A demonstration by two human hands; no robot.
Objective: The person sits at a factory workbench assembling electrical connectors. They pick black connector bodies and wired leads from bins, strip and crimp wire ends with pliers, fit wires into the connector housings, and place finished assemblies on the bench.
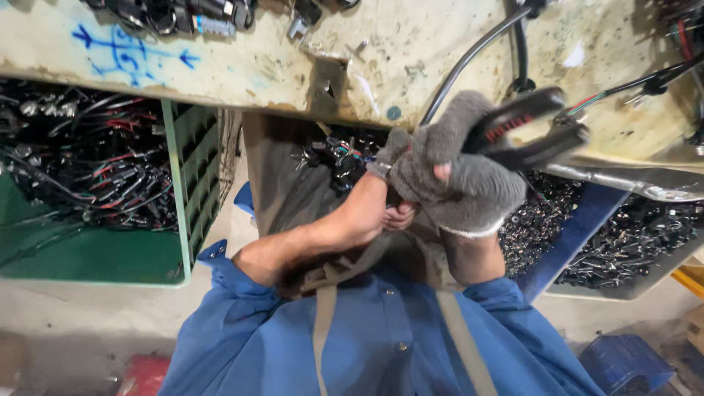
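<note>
Shirt and apron: closest in, a blue work shirt [381, 330] with tan apron straps [323, 330] running up the chest.
Left hand: bare forearm crossing the body, the left hand [396, 214] tucked low behind the glove; fingers curled, but on what I cannot tell, it's hidden.
Right hand: the right hand [458, 176] in a worn grey knit glove [477, 192], one fingertip poking through a hole, fingers clamped round the handles of black pliers [532, 128] with a red mark.
Pliers: held up just over the bench edge, blurred, tip pointing right.
Green crate: on the left, a green crate [180, 191] holding a tangle of black and red wires.
Trays: on the right, a grey tray [623, 290] heaped with small dark parts, a blue bin [579, 227] edge beside it.
Bench: furthest off, the scuffed bench [411, 51] with blue scribbles, a black cable [469, 62] looping across.
Progress: plenty of wire lies in the crate and plenty of parts in the tray; how much is finished, I can't judge.
</note>
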